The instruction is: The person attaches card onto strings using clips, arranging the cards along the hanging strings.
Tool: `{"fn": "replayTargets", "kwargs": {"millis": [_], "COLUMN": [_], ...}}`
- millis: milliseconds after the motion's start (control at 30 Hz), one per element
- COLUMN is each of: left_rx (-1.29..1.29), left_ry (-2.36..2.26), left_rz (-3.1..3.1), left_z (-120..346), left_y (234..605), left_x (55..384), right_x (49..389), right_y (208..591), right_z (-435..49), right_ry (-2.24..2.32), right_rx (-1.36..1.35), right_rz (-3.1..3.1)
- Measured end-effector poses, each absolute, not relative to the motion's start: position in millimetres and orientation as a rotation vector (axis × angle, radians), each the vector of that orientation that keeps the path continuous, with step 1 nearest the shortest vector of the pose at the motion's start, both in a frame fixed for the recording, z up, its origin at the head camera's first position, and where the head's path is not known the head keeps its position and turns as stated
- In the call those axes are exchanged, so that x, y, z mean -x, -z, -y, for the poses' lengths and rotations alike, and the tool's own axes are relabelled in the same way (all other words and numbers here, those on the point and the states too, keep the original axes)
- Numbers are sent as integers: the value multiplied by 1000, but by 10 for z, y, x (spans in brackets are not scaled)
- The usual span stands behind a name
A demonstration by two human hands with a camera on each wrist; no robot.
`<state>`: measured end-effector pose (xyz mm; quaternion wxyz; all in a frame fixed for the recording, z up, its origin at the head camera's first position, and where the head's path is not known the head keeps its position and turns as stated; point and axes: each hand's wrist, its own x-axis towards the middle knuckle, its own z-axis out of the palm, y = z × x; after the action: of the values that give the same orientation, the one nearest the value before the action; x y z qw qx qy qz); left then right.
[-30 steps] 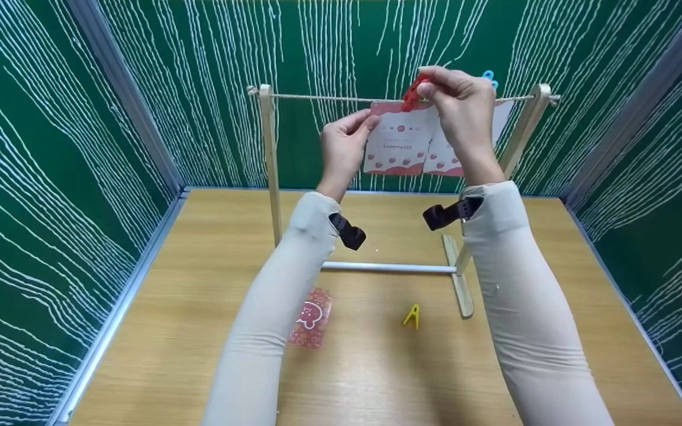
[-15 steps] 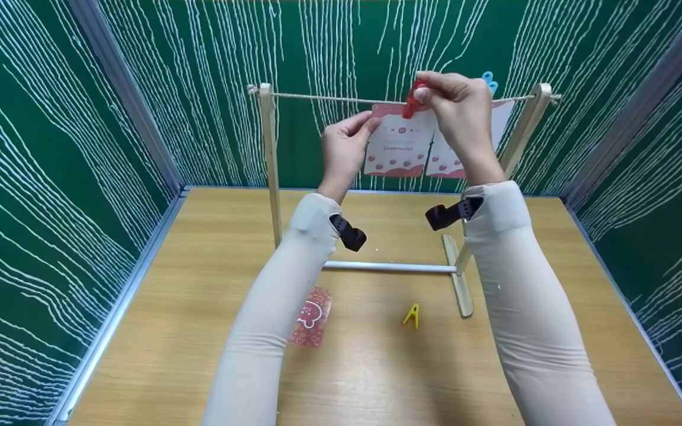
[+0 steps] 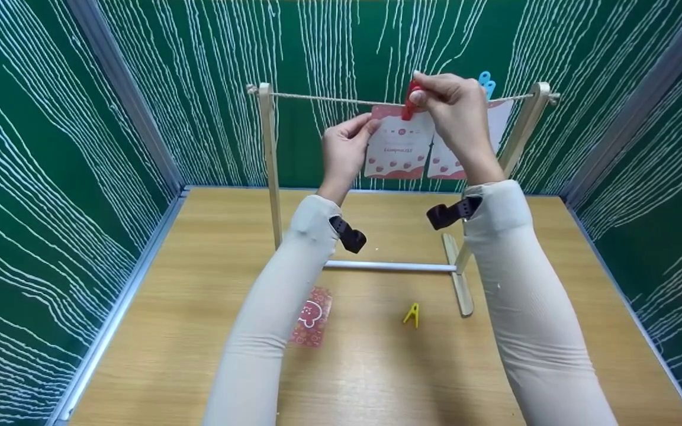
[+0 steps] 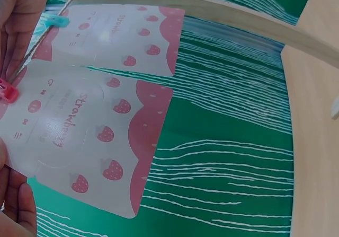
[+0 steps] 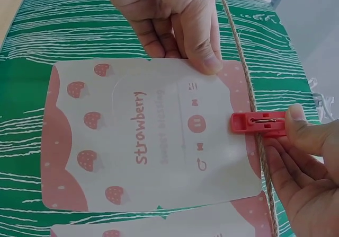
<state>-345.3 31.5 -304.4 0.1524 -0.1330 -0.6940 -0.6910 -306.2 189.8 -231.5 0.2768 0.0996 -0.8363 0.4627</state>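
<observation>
A white and pink strawberry card point(image 3: 397, 145) hangs at the rope point(image 3: 329, 98), its upper left corner pinched between thumb and fingers of my left hand point(image 3: 346, 148). My right hand point(image 3: 459, 115) grips a red clothespin point(image 5: 259, 122) by its handle end. In the right wrist view the clothespin lies across the rope, its tip over the middle of the card's top edge. A second strawberry card point(image 4: 114, 35) hangs to the right, partly behind my right hand in the head view. A blue clothespin point(image 3: 486, 84) sits on the rope at that card's top.
The rope runs between two wooden posts point(image 3: 270, 160), joined low down by a pale crossbar point(image 3: 391, 266). On the table point(image 3: 364, 378) lie a yellow clothespin point(image 3: 412, 315) and a red card with a bear outline point(image 3: 312, 319), partly hidden by my left sleeve. Green walls with white lines surround the table.
The red clothespin has turned more upright and moved slightly down onto the card's top edge. My right hand has shifted a little with it; the left hand stays almost still on the corner.
</observation>
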Motion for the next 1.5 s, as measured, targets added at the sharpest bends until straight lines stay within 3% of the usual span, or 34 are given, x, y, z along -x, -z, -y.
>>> {"fn": "replayTargets", "kwargs": {"millis": [1500], "left_rx": [488], "left_ry": [1986], "left_rz": [2076], "left_z": [-138], "left_y": [3142], "left_x": [3364], "right_x": [3003], "right_y": [2438], "right_z": [-1937], "right_ry": [-1453], "right_rx": [-296], "right_rz": [2118]}}
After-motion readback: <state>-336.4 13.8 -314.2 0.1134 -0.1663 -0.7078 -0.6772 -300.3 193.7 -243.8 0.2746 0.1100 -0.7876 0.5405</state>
